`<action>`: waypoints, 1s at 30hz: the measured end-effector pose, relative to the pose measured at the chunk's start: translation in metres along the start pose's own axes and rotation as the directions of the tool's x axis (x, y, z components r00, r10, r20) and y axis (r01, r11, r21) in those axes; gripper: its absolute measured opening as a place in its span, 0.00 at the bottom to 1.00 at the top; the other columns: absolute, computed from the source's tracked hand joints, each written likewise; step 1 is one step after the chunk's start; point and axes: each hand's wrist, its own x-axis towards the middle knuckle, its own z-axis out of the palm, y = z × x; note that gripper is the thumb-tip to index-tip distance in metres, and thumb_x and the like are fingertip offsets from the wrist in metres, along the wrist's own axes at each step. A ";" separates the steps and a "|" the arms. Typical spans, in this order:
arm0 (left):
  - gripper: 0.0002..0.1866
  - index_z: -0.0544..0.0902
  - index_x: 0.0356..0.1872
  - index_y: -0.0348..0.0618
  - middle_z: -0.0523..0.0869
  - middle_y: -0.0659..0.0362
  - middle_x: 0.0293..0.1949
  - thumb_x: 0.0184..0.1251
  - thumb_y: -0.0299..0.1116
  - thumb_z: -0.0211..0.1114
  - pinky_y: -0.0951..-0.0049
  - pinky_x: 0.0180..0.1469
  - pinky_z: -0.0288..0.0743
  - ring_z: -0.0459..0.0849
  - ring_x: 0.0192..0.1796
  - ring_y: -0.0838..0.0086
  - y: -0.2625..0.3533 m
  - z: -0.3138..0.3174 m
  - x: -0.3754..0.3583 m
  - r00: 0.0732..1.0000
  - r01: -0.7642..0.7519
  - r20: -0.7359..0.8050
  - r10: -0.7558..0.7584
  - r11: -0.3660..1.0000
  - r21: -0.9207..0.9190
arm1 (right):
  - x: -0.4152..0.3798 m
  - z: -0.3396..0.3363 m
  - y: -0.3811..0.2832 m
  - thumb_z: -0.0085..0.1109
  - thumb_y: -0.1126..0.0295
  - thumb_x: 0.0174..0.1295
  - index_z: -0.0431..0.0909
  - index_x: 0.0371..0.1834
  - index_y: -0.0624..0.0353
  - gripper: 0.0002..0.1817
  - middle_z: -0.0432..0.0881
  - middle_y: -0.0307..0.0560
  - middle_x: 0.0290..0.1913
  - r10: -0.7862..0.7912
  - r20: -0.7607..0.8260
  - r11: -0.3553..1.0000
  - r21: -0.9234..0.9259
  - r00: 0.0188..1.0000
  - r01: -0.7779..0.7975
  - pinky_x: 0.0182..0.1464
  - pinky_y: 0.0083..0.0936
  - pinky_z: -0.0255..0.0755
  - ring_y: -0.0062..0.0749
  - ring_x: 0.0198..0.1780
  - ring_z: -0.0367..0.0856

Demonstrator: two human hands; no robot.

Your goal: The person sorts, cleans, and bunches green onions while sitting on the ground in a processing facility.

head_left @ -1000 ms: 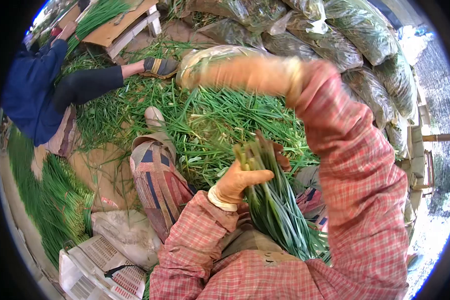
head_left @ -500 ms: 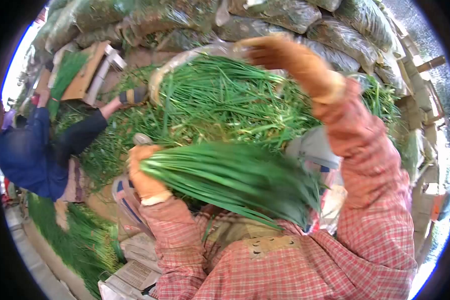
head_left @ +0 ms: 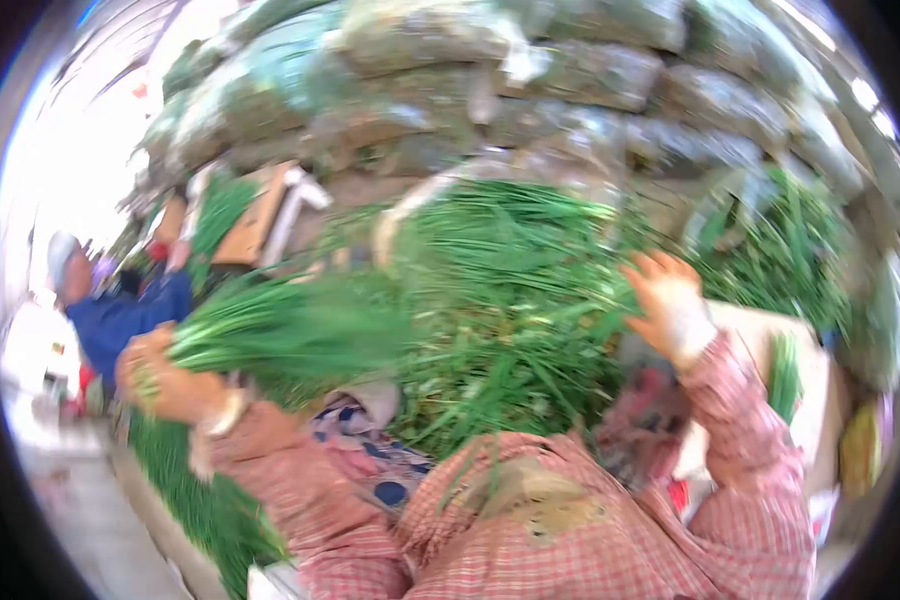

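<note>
My left hand (head_left: 162, 382), in an orange glove, is closed round the pale stem ends of a bunch of chives (head_left: 270, 330). The long leaves stretch to the right and are smeared by motion. My right hand (head_left: 667, 300), also gloved, has its fingers spread with nothing in them. It hovers beside the right edge of a big heap of loose green leaves and trimmings (head_left: 510, 290). At my right sleeve, a small bunch of chives (head_left: 784, 378) lies on a pale board (head_left: 745, 325).
Stuffed clear plastic sacks (head_left: 580, 75) are stacked along the back. A co-worker in blue (head_left: 130, 320) sits at left near a wooden stand (head_left: 255, 220). More chives (head_left: 185, 480) lie at lower left, and an open bag of greens (head_left: 770, 250) stands at right.
My left hand has swung the chives from in front of my lap to the left. My right hand has come down from above the heap to its right side. The camera view has tilted up.
</note>
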 end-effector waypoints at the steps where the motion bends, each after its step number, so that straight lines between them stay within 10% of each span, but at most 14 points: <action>1: 0.07 0.77 0.26 0.35 0.79 0.57 0.20 0.62 0.25 0.53 0.71 0.34 0.75 0.79 0.24 0.71 0.023 0.025 0.008 0.990 -0.023 -0.138 0.018 0.999 -0.033 | 0.010 -0.009 -0.009 0.67 0.63 0.36 0.72 0.49 0.56 0.31 0.75 0.50 0.45 -0.019 -0.070 0.993 0.116 0.997 0.027 0.52 0.41 0.64 0.44 0.51 0.71; 3: 0.05 0.78 0.32 0.35 0.82 0.53 0.29 0.58 0.25 0.56 0.71 0.40 0.75 0.81 0.33 0.69 0.018 0.037 0.024 0.970 -0.237 0.127 0.205 0.910 0.339 | 0.025 -0.023 -0.018 0.67 0.62 0.35 0.72 0.48 0.57 0.31 0.76 0.50 0.42 -0.153 -0.188 0.937 0.285 0.970 0.203 0.45 0.42 0.68 0.47 0.46 0.74; 5: 0.08 0.79 0.35 0.36 0.82 0.52 0.36 0.56 0.28 0.56 0.71 0.42 0.74 0.80 0.39 0.68 0.015 0.044 0.043 0.673 -0.739 0.524 0.521 0.467 0.485 | 0.030 -0.034 -0.031 0.64 0.60 0.41 0.69 0.53 0.58 0.32 0.72 0.54 0.51 -0.149 -0.214 0.830 0.504 0.965 0.240 0.53 0.40 0.65 0.47 0.54 0.70; 6: 0.10 0.79 0.35 0.37 0.82 0.51 0.36 0.53 0.31 0.59 0.70 0.42 0.73 0.80 0.39 0.65 0.019 0.065 0.034 0.698 -0.703 0.543 0.467 0.591 0.395 | 0.029 -0.035 -0.031 0.62 0.58 0.44 0.69 0.53 0.58 0.31 0.72 0.54 0.52 -0.104 -0.261 0.668 0.696 0.960 0.262 0.55 0.39 0.63 0.47 0.54 0.69; 10: 0.19 0.78 0.38 0.38 0.81 0.49 0.37 0.46 0.38 0.67 0.66 0.43 0.72 0.79 0.38 0.60 0.047 0.066 0.066 0.745 -0.525 0.566 0.354 0.834 0.171 | 0.030 -0.042 -0.024 0.63 0.63 0.41 0.70 0.51 0.59 0.30 0.72 0.53 0.52 0.060 -0.290 0.875 0.475 0.955 0.089 0.56 0.39 0.62 0.47 0.54 0.69; 13: 0.14 0.76 0.39 0.36 0.79 0.57 0.34 0.55 0.36 0.61 0.69 0.44 0.70 0.77 0.38 0.71 0.055 0.110 0.032 0.826 0.083 0.563 -0.026 0.994 -0.076 | 0.017 -0.068 0.005 0.64 0.71 0.41 0.70 0.52 0.59 0.29 0.75 0.50 0.50 0.179 -0.507 0.785 0.590 0.843 0.188 0.56 0.34 0.62 0.43 0.53 0.70; 14: 0.08 0.75 0.36 0.38 0.78 0.58 0.31 0.60 0.31 0.56 0.70 0.47 0.68 0.76 0.37 0.72 0.055 0.123 0.020 0.794 0.442 0.596 -0.119 0.786 -0.432 | 0.018 -0.083 0.007 0.64 0.71 0.42 0.69 0.54 0.58 0.30 0.73 0.50 0.52 0.191 -0.491 0.785 0.597 0.850 0.168 0.57 0.34 0.61 0.43 0.54 0.69; 15: 0.05 0.74 0.33 0.40 0.78 0.58 0.30 0.63 0.31 0.54 0.68 0.48 0.67 0.75 0.36 0.71 0.063 0.130 0.008 0.772 0.441 0.635 -0.003 0.722 -0.533 | 0.020 -0.095 0.005 0.65 0.69 0.42 0.68 0.55 0.58 0.32 0.72 0.50 0.53 0.174 -0.509 0.781 0.593 0.843 0.197 0.58 0.34 0.61 0.43 0.55 0.68; 16: 0.08 0.70 0.27 0.43 0.69 0.63 0.24 0.63 0.33 0.56 0.70 0.47 0.67 0.70 0.32 0.74 0.092 0.139 -0.008 0.651 0.759 0.709 -0.273 0.232 -0.608 | 0.017 -0.103 0.004 0.67 0.67 0.41 0.68 0.56 0.57 0.34 0.71 0.50 0.55 0.178 -0.506 0.789 0.586 0.844 0.185 0.59 0.35 0.60 0.43 0.56 0.67; 17: 0.11 0.67 0.25 0.43 0.65 0.64 0.24 0.63 0.34 0.56 0.67 0.52 0.65 0.67 0.32 0.74 0.094 0.134 -0.020 0.577 0.813 0.783 -0.234 0.074 -0.577 | 0.023 -0.108 -0.006 0.70 0.62 0.38 0.64 0.59 0.57 0.41 0.69 0.50 0.57 0.106 -0.525 0.832 0.512 0.845 0.214 0.59 0.35 0.59 0.44 0.58 0.65; 22: 0.06 0.70 0.35 0.41 0.69 0.63 0.29 0.64 0.31 0.55 0.64 0.62 0.59 0.70 0.38 0.73 0.104 0.111 -0.054 0.405 0.871 0.893 -0.199 -0.212 -0.442 | 0.082 -0.065 -0.057 0.70 0.53 0.37 0.53 0.64 0.60 0.51 0.73 0.58 0.52 -0.268 -0.329 0.624 0.656 0.905 0.424 0.55 0.35 0.64 0.50 0.53 0.71; 23: 0.06 0.69 0.37 0.41 0.70 0.63 0.30 0.63 0.30 0.55 0.64 0.63 0.58 0.71 0.40 0.73 0.104 0.105 -0.056 0.401 0.863 0.894 -0.201 -0.244 -0.442 | 0.084 -0.056 -0.061 0.68 0.54 0.42 0.58 0.61 0.61 0.44 0.76 0.61 0.45 -0.341 -0.060 0.429 0.878 0.938 0.212 0.51 0.32 0.67 0.49 0.47 0.76; 25: 0.07 0.69 0.39 0.42 0.71 0.63 0.32 0.62 0.29 0.55 0.63 0.64 0.56 0.72 0.44 0.72 0.099 0.091 -0.060 0.366 0.874 0.913 -0.177 -0.272 -0.403 | 0.096 -0.034 -0.068 0.62 0.56 0.50 0.69 0.54 0.59 0.29 0.79 0.56 0.39 -0.453 -0.017 0.185 0.976 0.891 0.112 0.46 0.31 0.69 0.40 0.42 0.78; 30: 0.12 0.68 0.42 0.46 0.73 0.63 0.38 0.57 0.28 0.55 0.58 0.66 0.54 0.72 0.50 0.71 0.074 0.062 -0.084 0.428 0.830 0.895 -0.122 -0.338 -0.443 | 0.099 -0.010 -0.090 0.60 0.55 0.54 0.72 0.50 0.64 0.26 0.80 0.44 0.40 -0.630 0.270 -0.181 0.861 0.728 -0.476 0.45 0.24 0.69 0.25 0.41 0.76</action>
